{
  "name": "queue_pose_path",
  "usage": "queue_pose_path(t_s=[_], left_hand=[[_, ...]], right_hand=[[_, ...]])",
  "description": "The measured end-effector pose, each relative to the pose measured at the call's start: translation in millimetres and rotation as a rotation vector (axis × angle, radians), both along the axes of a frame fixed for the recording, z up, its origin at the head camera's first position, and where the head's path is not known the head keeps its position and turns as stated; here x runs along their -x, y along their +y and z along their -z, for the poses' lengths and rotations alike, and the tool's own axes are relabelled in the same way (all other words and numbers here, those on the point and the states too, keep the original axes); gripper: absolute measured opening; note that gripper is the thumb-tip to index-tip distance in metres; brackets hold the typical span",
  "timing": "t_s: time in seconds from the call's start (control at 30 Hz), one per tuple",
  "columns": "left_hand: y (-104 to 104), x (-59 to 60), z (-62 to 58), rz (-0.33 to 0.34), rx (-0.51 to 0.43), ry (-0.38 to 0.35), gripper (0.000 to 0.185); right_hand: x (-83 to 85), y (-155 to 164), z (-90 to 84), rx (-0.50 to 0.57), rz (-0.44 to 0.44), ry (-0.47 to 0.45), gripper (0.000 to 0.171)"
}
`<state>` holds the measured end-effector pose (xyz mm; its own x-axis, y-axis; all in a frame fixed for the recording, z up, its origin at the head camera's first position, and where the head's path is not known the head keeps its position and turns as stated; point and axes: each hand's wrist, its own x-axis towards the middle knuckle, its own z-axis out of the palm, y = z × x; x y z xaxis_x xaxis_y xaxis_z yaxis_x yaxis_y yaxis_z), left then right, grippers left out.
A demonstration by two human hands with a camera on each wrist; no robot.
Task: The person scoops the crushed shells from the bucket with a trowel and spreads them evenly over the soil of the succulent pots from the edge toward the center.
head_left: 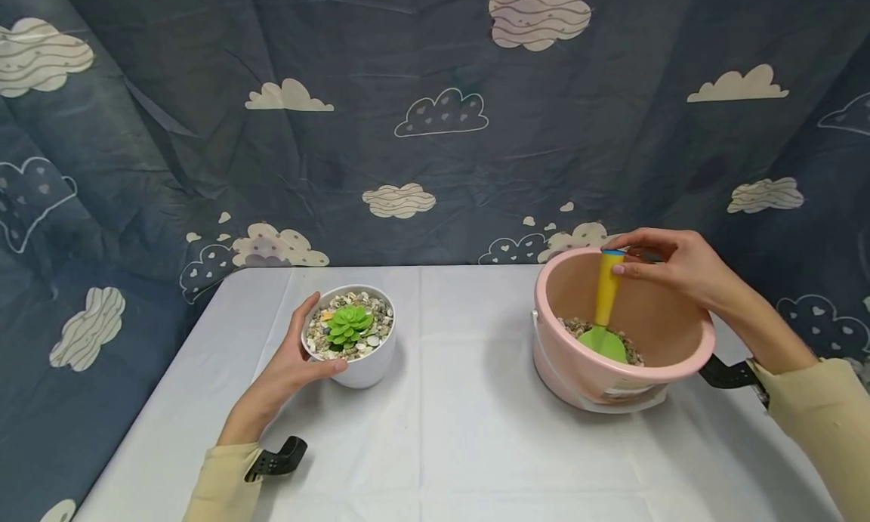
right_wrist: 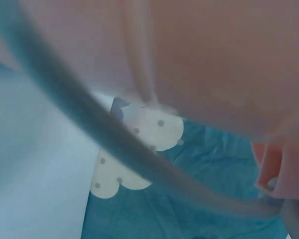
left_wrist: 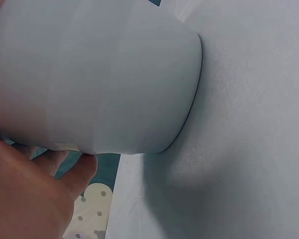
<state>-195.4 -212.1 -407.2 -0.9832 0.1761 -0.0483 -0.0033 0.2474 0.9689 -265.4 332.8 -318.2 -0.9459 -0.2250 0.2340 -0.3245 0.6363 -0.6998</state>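
On the left in the head view, a white flower pot (head_left: 365, 369) holds a green artificial-looking succulent (head_left: 350, 326) set among small pebbles (head_left: 372, 318). My left hand (head_left: 296, 367) grips the pot from its left side, thumb across the front. In the left wrist view the fingers (left_wrist: 78, 174) lie along the smooth wall of the pot (left_wrist: 104, 74). My right hand (head_left: 669, 261) pinches the top of a toy trowel's yellow handle (head_left: 606, 291). The trowel's green blade (head_left: 603, 344) is down among pebbles (head_left: 578, 327) inside a pink bucket (head_left: 564, 378).
The bucket's pale bail handle (right_wrist: 104, 129) hangs down its outside. A white cloth (head_left: 462, 431) covers the table, and a dark cloud-print curtain (head_left: 421, 54) hangs behind it and at the sides. Black wrist straps (head_left: 275, 461) sit at both sleeves.
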Motion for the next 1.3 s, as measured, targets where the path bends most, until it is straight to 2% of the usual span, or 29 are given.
queue_pose_path(t_s=[0.37, 0.8, 1.3], left_hand=[[0.1, -0.9, 0.1, 0.009, -0.021, 0.000, 0.112], [0.2, -1.5, -0.9, 0.014, -0.027, 0.007, 0.111], [-0.7, -1.1, 0.4, 0.014, -0.025, 0.011, 0.111]], right_hand=[[14.9, 11.7, 7.2, 0.056, -0.067, -0.195, 0.039], [20.0, 14.2, 8.6, 0.045, -0.082, -0.252, 0.040], [20.8, 17.0, 10.5, 0.086, -0.090, -0.296, 0.044]])
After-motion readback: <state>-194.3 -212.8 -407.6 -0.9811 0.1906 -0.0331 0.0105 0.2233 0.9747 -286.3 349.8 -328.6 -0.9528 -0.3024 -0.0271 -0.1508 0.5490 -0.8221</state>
